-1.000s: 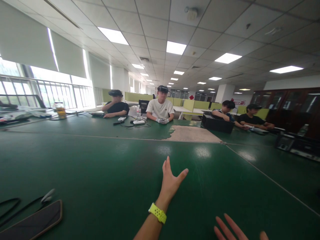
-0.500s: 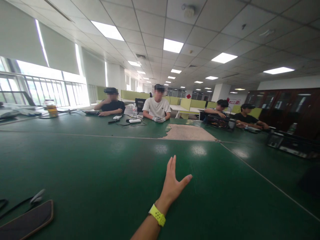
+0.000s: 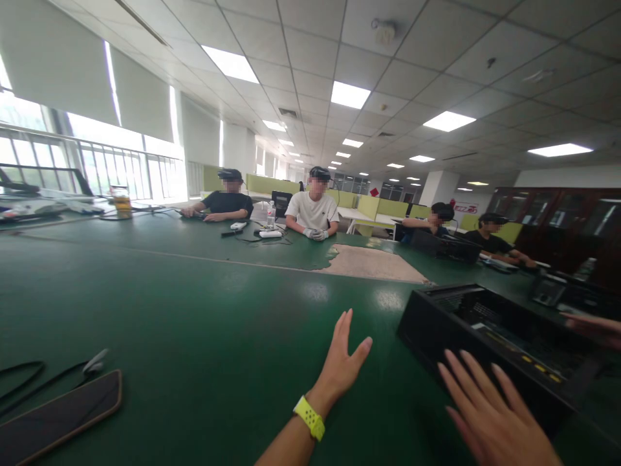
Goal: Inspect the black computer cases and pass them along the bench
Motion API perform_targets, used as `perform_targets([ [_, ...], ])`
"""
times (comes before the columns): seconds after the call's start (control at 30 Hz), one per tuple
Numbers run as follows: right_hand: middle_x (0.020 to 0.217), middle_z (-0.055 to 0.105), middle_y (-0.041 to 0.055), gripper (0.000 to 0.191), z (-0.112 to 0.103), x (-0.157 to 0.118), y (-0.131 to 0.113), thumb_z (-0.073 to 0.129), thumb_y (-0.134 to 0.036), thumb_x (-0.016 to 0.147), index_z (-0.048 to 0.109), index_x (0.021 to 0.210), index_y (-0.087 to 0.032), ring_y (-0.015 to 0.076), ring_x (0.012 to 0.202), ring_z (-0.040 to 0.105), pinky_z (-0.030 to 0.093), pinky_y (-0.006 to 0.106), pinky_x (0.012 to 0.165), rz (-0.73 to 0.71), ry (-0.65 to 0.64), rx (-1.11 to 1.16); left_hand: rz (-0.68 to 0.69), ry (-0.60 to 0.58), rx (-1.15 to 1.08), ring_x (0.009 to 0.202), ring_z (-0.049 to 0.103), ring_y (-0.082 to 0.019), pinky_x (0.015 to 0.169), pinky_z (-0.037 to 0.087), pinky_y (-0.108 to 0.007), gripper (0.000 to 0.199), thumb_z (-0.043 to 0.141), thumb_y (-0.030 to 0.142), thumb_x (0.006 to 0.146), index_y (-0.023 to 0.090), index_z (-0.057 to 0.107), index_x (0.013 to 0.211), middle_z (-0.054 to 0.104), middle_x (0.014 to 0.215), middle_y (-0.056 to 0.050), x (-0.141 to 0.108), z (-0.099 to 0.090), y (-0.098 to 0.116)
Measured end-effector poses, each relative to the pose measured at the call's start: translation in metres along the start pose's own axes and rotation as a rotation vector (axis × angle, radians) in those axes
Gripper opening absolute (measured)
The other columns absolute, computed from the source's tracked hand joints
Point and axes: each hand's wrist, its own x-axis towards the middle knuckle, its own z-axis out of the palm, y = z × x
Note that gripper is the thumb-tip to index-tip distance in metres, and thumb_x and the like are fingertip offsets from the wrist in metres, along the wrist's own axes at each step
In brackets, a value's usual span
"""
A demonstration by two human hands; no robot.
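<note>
My left hand (image 3: 341,366), with a yellow-green watch band on the wrist, is held flat over the green table (image 3: 204,323), fingers apart and holding nothing. A black open-topped computer case (image 3: 490,327) lies on the table just right of it. My right hand (image 3: 490,411) reaches in from the lower right with spread fingers, their tips against the case's near side. Another person's hand (image 3: 594,327) is at the case's right end.
A dark phone (image 3: 63,421) and black cables (image 3: 29,378) lie at the lower left. A worn bare patch (image 3: 369,262) marks the table's middle. Several people sit along the far side with small devices and another black case (image 3: 444,246).
The black case has come in from the right onto the table beside my left hand. My right hand, out of view half a second ago, is now against it. My left hand barely moved.
</note>
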Motion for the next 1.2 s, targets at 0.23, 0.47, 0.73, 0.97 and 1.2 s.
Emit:
perform_targets([
  [0.23,0.148,0.038,0.0194,0.059,0.101,0.112,0.036,0.028,-0.019,0.086,0.036,0.144,-0.010,0.0366,0.140,0.023,0.012,0.074,0.104,-0.497,-0.138,-0.221,-0.077,0.418,0.130,0.139,0.029,-0.026,0.113,0.027,-0.045,0.061,0.048,0.050,0.090,0.021,0.037,0.143,0.033,0.150,-0.010,0.022,-0.075,-0.031],
  [0.47,0.148,0.026,0.0328,0.062,0.158,0.209,0.134,0.047,-0.034,0.086,0.045,0.137,0.000,0.0555,0.132,0.021,0.018,0.077,0.092,-0.247,-0.052,-0.513,-0.218,0.447,0.203,0.136,0.032,-0.026,0.112,0.030,-0.045,0.057,0.047,0.050,0.090,0.025,0.040,0.141,0.037,0.148,-0.006,0.038,-0.086,-0.046],
  [0.73,0.082,0.058,0.0239,0.063,0.147,0.237,0.193,0.045,-0.055,0.087,0.065,0.096,0.003,0.0427,0.084,0.057,0.035,0.045,0.055,0.193,-0.151,-0.577,-0.229,0.474,0.208,0.130,0.040,-0.028,0.106,0.036,-0.045,0.056,0.050,0.048,0.089,0.022,0.045,0.138,0.046,0.141,-0.010,0.037,-0.089,-0.048],
  [0.97,0.084,0.056,0.0173,0.051,0.127,0.231,0.182,0.040,-0.049,0.091,0.066,0.098,-0.006,0.0346,0.080,0.058,0.032,0.040,0.056,0.054,-0.161,-0.588,-0.218,0.390,0.157,0.128,0.043,-0.026,0.105,0.037,-0.039,0.051,0.048,0.049,0.090,0.021,0.049,0.134,0.048,0.139,-0.008,0.034,-0.068,-0.034],
  [1.2,0.095,0.060,0.0142,0.040,0.076,0.205,0.115,0.058,-0.037,0.085,0.063,0.116,-0.013,0.0291,0.083,0.060,0.049,0.039,0.069,0.003,-0.382,-0.427,-0.275,0.218,0.024,0.132,0.038,-0.028,0.104,0.039,-0.043,0.066,0.044,0.058,0.090,0.025,0.031,0.145,0.033,0.150,-0.009,0.029,-0.060,-0.011],
])
